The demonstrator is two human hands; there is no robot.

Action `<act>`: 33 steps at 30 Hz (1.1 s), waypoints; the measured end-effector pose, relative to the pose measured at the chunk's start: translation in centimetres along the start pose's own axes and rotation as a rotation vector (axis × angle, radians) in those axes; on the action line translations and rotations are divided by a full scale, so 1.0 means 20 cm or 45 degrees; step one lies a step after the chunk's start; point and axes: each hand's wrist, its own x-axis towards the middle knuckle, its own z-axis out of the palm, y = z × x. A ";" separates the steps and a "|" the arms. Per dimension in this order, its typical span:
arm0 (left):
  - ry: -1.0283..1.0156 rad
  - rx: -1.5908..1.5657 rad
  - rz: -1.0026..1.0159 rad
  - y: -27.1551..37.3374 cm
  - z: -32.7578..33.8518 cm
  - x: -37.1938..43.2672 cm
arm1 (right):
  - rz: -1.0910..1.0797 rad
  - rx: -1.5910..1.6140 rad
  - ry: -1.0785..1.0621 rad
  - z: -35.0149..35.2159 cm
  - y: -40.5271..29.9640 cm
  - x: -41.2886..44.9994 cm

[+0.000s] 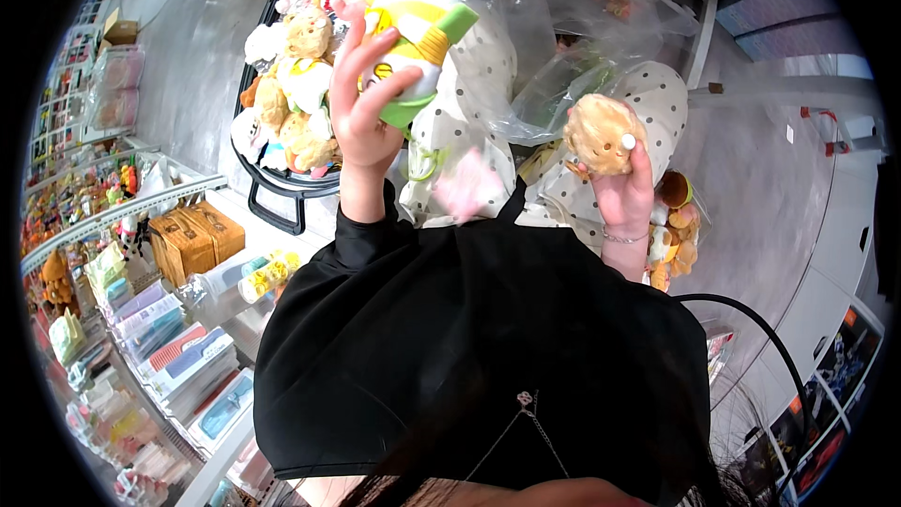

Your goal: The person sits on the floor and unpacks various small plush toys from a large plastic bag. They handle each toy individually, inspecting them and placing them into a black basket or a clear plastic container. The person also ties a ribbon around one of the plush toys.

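My left hand (366, 95) grips a plush toy (415, 35) in white, yellow and green, raised beside a black-rimmed container (246, 95) heaped with plush toys. In my right hand (628, 193) is a round tan plush (598, 134) with a small white knob and a stitched face, held above my right knee. On my lap, between the hands, lies a blurred pink plush (468, 183). A light green loop (426, 163) hangs below the toy in my left hand. Past my knees, a large clear plastic bag (549, 95) stands open, its contents partly hidden.
More plush toys (679, 243) sit in a pile on the floor at my right. To the left, shelves hold a wood-patterned box (197, 236), packaged combs (186, 359) and small figures. White cabinets (788, 324) line the right side. A cardboard box (120, 28) stands farther off.
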 end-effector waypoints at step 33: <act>-0.544 -1.164 -0.887 0.20 0.20 0.00 | -0.058 0.145 0.031 0.22 0.06 0.08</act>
